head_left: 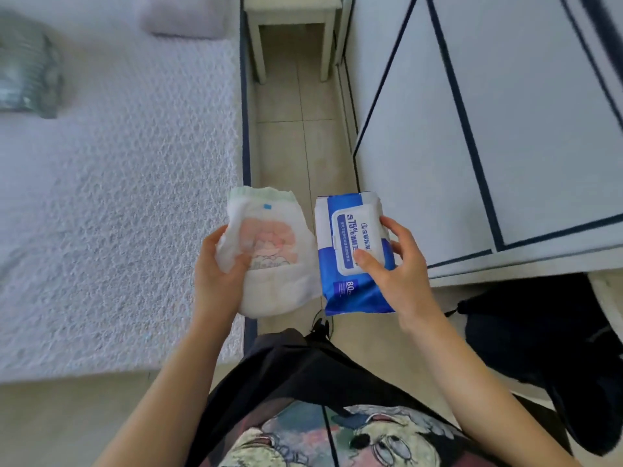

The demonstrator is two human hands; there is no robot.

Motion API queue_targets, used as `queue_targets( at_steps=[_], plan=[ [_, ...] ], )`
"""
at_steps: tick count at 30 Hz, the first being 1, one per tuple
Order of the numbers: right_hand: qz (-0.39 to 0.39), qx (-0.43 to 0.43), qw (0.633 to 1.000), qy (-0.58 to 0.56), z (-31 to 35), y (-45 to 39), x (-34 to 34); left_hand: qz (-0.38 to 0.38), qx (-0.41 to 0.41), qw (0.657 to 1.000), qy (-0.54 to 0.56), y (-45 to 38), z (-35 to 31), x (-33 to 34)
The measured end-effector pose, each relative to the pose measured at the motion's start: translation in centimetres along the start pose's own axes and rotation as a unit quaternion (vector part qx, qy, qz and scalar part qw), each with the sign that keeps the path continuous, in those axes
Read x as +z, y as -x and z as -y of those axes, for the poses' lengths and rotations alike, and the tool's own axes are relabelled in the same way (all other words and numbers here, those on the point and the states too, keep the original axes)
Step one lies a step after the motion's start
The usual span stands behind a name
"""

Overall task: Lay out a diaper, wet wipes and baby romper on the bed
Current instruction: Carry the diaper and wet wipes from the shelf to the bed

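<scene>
White textured bedding covers the bed (111,203), which fills the left half of the frame. At upper left on it lies a blurred grey-green striped item (28,72) — possibly the romper, though the blur prevents confirmation. A pale pillow (183,16) sits at the top edge.

Centre frame, over the bed's right border: the left hand (215,267) grips the diaper (269,251), thumb curled across its printed front, remaining fingers hidden behind it. Just right of that, above the tiled floor (296,129), the right hand (394,264) holds the wet wipes (350,254) — thumb pressed on the white lid, fingers wrapped round the pack's right edge.

Right side of the frame: white wardrobe doors (505,129) with dark trim, and a black bag (539,335) at lower right.

Assessment: both items are in hand (neither touches the bedding), so placement is not yet begun. Diaper and wipes remain to be set down; the romper's status cannot be determined.
</scene>
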State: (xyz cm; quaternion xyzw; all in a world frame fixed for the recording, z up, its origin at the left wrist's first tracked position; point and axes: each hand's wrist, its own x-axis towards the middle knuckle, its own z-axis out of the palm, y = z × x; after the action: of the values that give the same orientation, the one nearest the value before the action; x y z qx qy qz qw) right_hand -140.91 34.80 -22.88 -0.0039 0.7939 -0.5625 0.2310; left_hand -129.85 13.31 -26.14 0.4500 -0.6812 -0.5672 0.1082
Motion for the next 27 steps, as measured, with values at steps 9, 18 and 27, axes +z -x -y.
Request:
queue_targets(
  at_steps=[9,18,27],
  plan=[
    [0.059,-0.030,0.998,0.020,2.9,-6.9,2.4,-0.091,-0.036,0.994,0.049,-2.3,-0.6,-1.0],
    [0.091,-0.034,0.994,0.057,7.1,-15.8,9.4,-0.133,-0.055,0.986,0.087,-12.2,-2.2,-3.6],
    [0.139,-0.070,0.984,0.091,13.2,-23.8,18.5,-0.174,-0.074,0.969,0.156,-22.3,-4.2,-8.6]
  ],
)
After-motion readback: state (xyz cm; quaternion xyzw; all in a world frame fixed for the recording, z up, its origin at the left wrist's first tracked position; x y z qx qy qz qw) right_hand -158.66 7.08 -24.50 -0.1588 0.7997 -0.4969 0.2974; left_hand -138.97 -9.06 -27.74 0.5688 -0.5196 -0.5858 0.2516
